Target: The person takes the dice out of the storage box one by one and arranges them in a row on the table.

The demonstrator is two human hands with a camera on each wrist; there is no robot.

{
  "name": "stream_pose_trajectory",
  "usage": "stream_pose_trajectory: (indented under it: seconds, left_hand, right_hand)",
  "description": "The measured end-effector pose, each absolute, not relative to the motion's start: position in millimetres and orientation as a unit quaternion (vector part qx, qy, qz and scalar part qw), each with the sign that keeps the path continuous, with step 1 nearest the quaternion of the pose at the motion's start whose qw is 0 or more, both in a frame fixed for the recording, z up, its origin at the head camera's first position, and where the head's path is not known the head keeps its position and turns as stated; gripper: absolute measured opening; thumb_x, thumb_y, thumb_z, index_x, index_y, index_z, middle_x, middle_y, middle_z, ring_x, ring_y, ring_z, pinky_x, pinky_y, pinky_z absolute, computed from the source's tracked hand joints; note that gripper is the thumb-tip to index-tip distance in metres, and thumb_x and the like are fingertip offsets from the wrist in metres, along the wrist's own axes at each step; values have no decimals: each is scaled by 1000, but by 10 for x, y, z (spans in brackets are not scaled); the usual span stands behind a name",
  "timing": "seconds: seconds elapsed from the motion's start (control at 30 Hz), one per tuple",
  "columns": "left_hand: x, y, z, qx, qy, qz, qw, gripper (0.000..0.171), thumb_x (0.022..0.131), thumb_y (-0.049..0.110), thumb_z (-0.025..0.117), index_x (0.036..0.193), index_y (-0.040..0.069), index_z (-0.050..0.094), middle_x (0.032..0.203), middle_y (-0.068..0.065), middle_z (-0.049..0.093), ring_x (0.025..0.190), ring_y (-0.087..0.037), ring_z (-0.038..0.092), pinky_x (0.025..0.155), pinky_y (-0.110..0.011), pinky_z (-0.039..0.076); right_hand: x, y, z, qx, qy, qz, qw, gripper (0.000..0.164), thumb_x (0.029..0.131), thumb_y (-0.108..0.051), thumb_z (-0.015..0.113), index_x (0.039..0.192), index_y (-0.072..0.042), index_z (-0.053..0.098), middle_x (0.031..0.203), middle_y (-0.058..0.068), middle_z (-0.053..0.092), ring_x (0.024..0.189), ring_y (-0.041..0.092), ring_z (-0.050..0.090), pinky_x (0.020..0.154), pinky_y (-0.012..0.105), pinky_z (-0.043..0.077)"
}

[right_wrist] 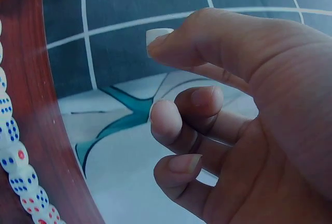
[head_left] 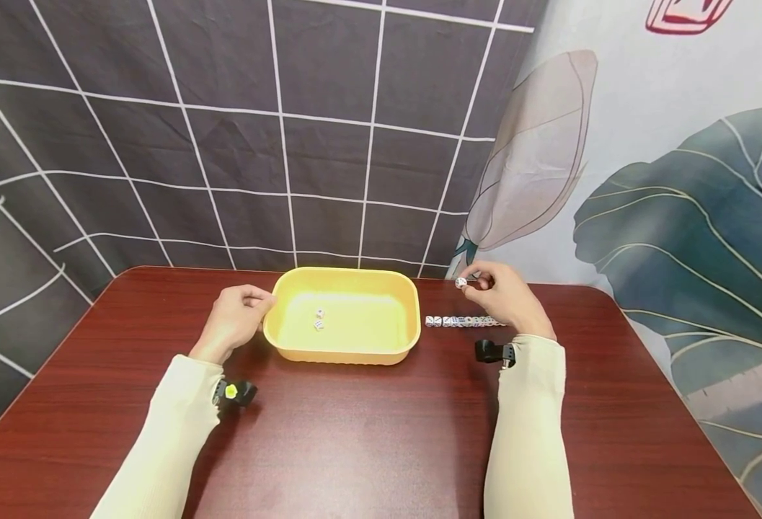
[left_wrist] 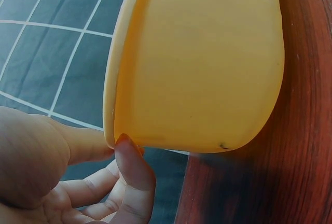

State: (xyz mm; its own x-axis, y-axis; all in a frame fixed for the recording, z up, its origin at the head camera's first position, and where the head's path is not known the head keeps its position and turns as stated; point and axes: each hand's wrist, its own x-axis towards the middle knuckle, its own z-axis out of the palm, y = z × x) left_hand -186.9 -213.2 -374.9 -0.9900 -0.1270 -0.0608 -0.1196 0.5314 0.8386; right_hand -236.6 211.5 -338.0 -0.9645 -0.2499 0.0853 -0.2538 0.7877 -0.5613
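My left hand (head_left: 240, 315) pinches the left end of a yellow plastic tub (head_left: 342, 356), thumb and finger on its rim in the left wrist view. Two white dice (head_left: 319, 325) lie on the tub floor, left of its middle. Above the table, to the right of the tub, my right hand (head_left: 505, 295) holds a single white die (head_left: 461, 282) between thumb and forefinger; its other fingers are loosely curled. In the right wrist view the thumb hides most of that die (right_wrist: 155, 35). Below this hand runs a row of white dice (head_left: 447, 321) with blue and red pips, partly covered by the hand.
The dark red wooden table (head_left: 355, 432) has its back edge close behind the tub. A grey cloth with white grid lines (head_left: 225, 144) hangs at the back, and a leaf-patterned curtain (head_left: 679, 252) hangs at the right. Each wrist wears a black camera strap (head_left: 494, 352).
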Motion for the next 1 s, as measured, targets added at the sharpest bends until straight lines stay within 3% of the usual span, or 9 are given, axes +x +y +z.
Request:
stream_pose_trajectory:
  seconds: [0.73, 1.0]
  left_hand:
    - [-1863, -2115, -3732, 75, -879, -472, 1, 27, 101, 13, 58, 117, -7, 67, 101, -21, 72, 65, -10, 63, 63, -21, 54]
    - [-1854, -2121, -3728, 75, -878, -472, 0, 27, 101, 13, 57, 116, -7, 68, 102, -22, 72, 67, -10, 62, 63, -20, 53]
  right_hand:
    - [-2324, 2543, -3518, 72, -952, 296, 38, 19, 92, -13, 64, 110, -11, 71, 73, 1, 45, 66, 18, 45, 65, 33, 39]
    - [-2290, 2661, -3591, 38, -954, 295, 48, 19, 94, -17, 64, 110, -10, 72, 75, 4, 54, 79, 23, 51, 71, 33, 40]
